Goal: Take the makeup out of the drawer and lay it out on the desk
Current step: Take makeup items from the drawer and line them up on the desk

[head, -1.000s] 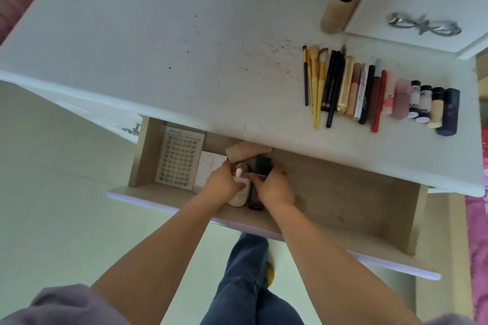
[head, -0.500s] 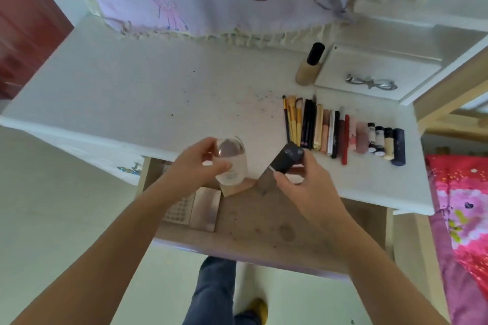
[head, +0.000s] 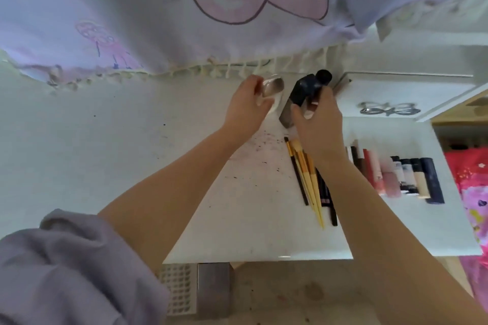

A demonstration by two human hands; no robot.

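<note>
A: Head view: where are the two bottles?

B: Both are raised over the far part of the desk [head: 132, 140]. The left hand [head: 244, 111] curls round a clear rounded bottle [head: 272, 91]; the right hand [head: 318, 124] grips a dark square bottle [head: 299, 99] with a black cap.

A: How would they handle?

B: Both look like glass to me: stiff, smooth, probably slippery and breakable. Best taken round the body, not the cap, and set down upright.

A: What else is out?

B: The brushes [head: 306, 174] and tubes [head: 396, 174] lie in a row nearer the open drawer [head: 290, 295].
</note>
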